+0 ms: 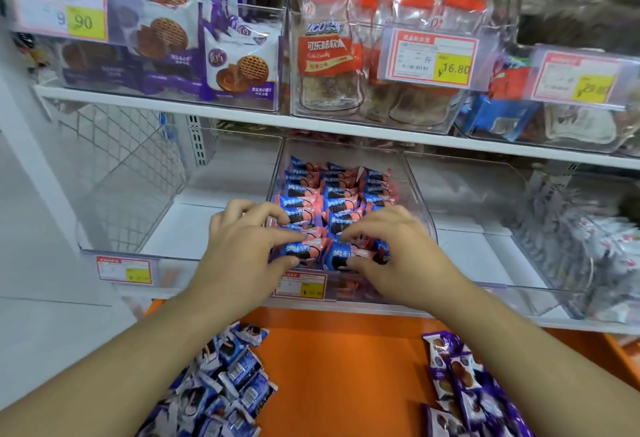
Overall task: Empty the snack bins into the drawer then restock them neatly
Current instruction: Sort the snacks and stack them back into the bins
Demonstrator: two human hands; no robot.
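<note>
A clear middle bin (412, 191) on the lower shelf holds rows of pink-and-blue cookie packets (341, 191). My left hand (246, 246) pinches a packet at the front left of the bin. My right hand (398, 253) pinches another packet at the front right. Below, the orange drawer (339, 360) holds a pile of blue-and-white packets (225, 377) on the left. A pile of purple packets (464, 384) lies on its right.
A clear bin (138, 194) to the left holds nothing, and the clear bin (485, 215) to the right looks bare, with white packets (606, 263) beyond it. The upper shelf carries bins of purple cookie bags (239, 66) and cola candy bags (325, 45).
</note>
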